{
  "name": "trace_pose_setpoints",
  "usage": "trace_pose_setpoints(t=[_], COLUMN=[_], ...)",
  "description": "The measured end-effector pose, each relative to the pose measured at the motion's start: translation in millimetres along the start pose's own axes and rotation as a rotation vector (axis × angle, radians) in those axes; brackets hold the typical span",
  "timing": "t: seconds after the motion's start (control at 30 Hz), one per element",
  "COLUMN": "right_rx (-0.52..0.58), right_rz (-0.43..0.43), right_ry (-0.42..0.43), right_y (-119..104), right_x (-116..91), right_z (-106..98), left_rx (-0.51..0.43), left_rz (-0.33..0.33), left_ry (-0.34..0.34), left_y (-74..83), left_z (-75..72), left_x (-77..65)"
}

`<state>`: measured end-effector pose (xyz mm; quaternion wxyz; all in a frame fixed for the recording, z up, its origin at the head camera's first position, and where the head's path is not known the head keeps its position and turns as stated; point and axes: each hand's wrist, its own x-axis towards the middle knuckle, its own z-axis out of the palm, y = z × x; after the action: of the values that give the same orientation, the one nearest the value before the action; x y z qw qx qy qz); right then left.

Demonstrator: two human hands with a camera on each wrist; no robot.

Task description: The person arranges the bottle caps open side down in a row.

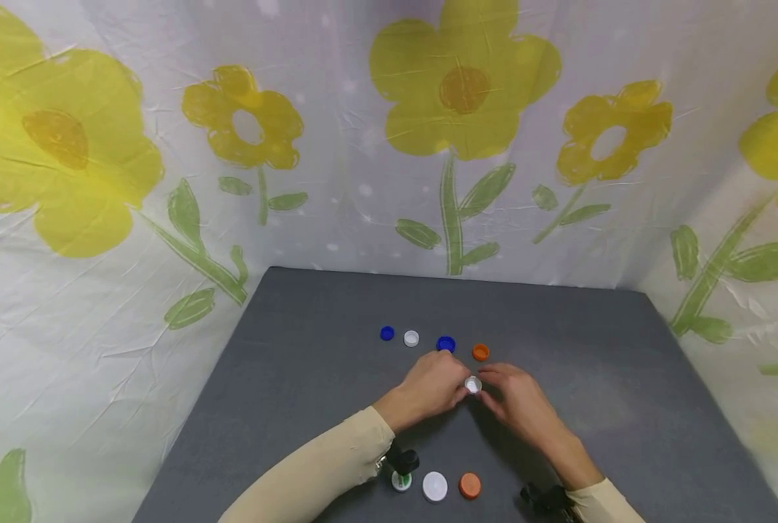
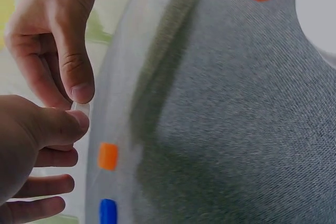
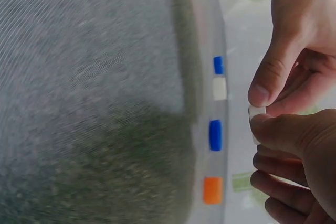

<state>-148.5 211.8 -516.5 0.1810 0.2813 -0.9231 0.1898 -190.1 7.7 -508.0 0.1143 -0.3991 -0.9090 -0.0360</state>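
Between my two hands a small white bottle cap (image 1: 473,384) is held above the grey table, its hollow side up. My left hand (image 1: 437,381) pinches it from the left, with the thumb (image 2: 71,124) on its side. From the right, my right hand (image 1: 522,407) has thumb and fingertips on the same cap; its thumb (image 3: 278,129) covers much of it in the right wrist view. Beyond the hands lie a small blue cap (image 1: 387,333), a white cap (image 1: 411,338), a larger blue cap (image 1: 446,343) partly behind my left hand, and an orange cap (image 1: 481,352).
Nearer my body lie a white cap with a green mark (image 1: 402,481), a larger white cap (image 1: 435,487) and an orange cap (image 1: 470,486), the first close to the left wrist camera. A flower-printed curtain (image 1: 343,181) surrounds the grey table (image 1: 310,327).
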Motion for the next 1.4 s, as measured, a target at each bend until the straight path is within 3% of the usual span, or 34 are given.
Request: trace_pose_setpoints(t=[0.23, 0.43, 0.6, 1.1, 1.23, 1.4], right_rx=[0.012, 0.039, 0.073, 0.165, 0.195, 0.249], right_rz=[-0.029, -0.040, -0.051, -0.109, -0.085, 0.011], right_ry=[0.027, 0.042, 0.051, 0.030, 0.015, -0.036], right_y=[-12, -24, -29, -43, -45, -47], right_x=[4, 6, 5, -4, -4, -4], right_z=[-13, -19, -18, -2, -2, -5], left_rx=[-0.054, -0.046, -0.072, -0.163, -0.102, -0.012], left_rz=[0.026, 0.078, 0.082, 0.048, 0.079, 0.141], left_ry=[0.026, 0.067, 0.083, 0.093, 0.155, 0.280], left_y=[-3.8, -6.5, -7.6, -8.3, -9.0, -10.0], left_z=[-19.3, -28.0, -36.2, -32.7, -31.6, -27.8], left_x=[-10.4, -24.6, -37.4, -72.9, -79.3, -83.7])
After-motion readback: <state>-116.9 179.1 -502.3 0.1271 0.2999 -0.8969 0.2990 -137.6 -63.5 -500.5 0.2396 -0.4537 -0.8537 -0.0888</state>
